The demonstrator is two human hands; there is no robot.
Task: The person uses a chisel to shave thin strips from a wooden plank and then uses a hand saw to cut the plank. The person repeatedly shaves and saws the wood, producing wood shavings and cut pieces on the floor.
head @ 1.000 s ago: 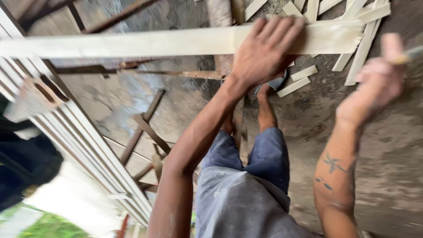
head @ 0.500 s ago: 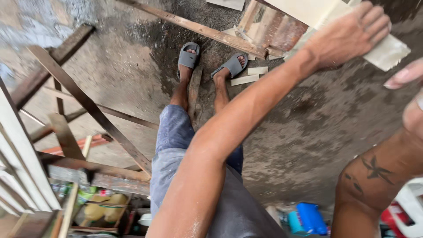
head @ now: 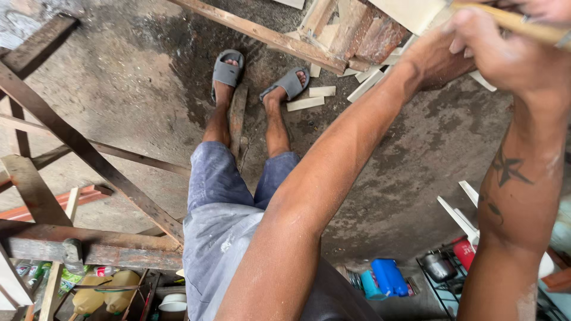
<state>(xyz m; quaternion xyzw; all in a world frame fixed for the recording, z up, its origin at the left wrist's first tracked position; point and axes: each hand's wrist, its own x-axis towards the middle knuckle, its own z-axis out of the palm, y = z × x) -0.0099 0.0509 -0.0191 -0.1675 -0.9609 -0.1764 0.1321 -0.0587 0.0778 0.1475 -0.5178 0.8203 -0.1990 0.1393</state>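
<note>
Both arms are stretched out at the top right: the left hand (head: 437, 56) lies against a pale flat board (head: 410, 12) at the top edge, its fingers hidden behind the other hand, so I cannot tell whether the grip is apart or together. The right hand (head: 505, 50) sits just in front, grip clamped on a thin yellowish wooden stick (head: 511, 21) that runs off the right edge. Below, down at the bottom, a blue rectangular canister (head: 389, 276) lies beside a teal one (head: 370, 285), and a red container (head: 467, 252) stands near a wire rack (head: 440, 270) further right. At the bottom left, yellow plastic jugs (head: 104, 291) sit under a rough timber frame (head: 89, 246), next to a white bowl (head: 173, 303). The grey floor (head: 137, 101) is stained and open in the middle. Short pale offcuts (head: 306, 103) lie just beside the grey sandals (head: 227, 71), and a long timber (head: 262, 32) slants across above them. White slats (head: 458, 214) poke in at the right.
</note>
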